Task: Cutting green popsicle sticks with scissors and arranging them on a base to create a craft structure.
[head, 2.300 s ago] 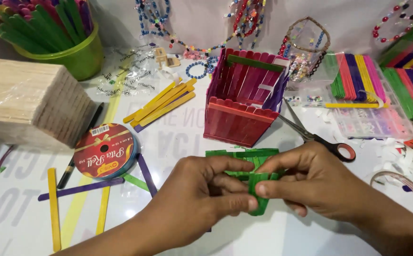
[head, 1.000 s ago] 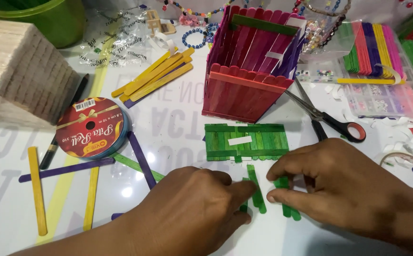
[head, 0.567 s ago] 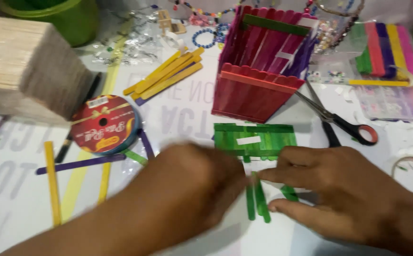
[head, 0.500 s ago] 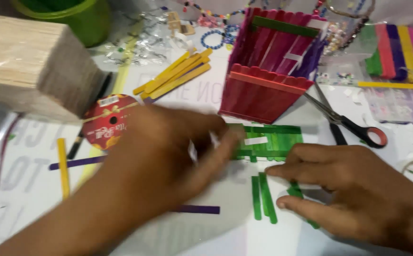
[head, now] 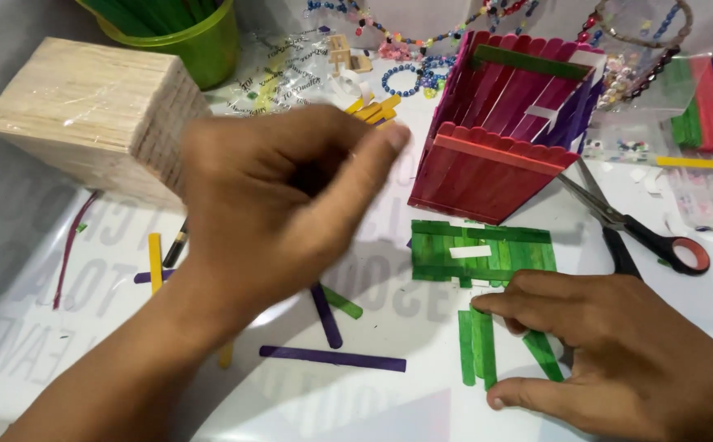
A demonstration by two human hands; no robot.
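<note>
Left hand (head: pixel 279 200) raised above white tabletop (head: pixel 389 409), centre-left, blurred; fingers curled loosely, thumb out toward right, nothing visible in grip, though can't tell for sure w/ the blur. Under and behind it: a few yellow flat wooden craft sticks (head: pixel 373 109), mostly hidden.

Right hand (head: pixel 610 344) flat on table, near right; fingers spread, index tip and thumb resting on/around loose green flat wooden craft sticks (head: pixel 478 348), pressing down, not pinching. Sticks lie side by side, roughly near-to-far, one more tilted at right under fingers.

Just far of those: green panel of craft sticks joined side by side (head: pixel 481 252) w/ small white strip on top, flat on table, just near of red open box made of craft sticks (head: pixel 487 172). Box upright, pink/purple sticks for inner walls, green stick across far rim.

Right of box: scissors w/ black and red handles (head: pixel 639 229). Near centre: purple flat craft stick (head: pixel 332 358) lying left-right; another purple one angled beside a short green piece. Far left: block of bundled plain wooden sticks in clear wrap (head: pixel 94 115); green plastic cup (head: pixel 197 41) far of it. Beads strung along far edge.
</note>
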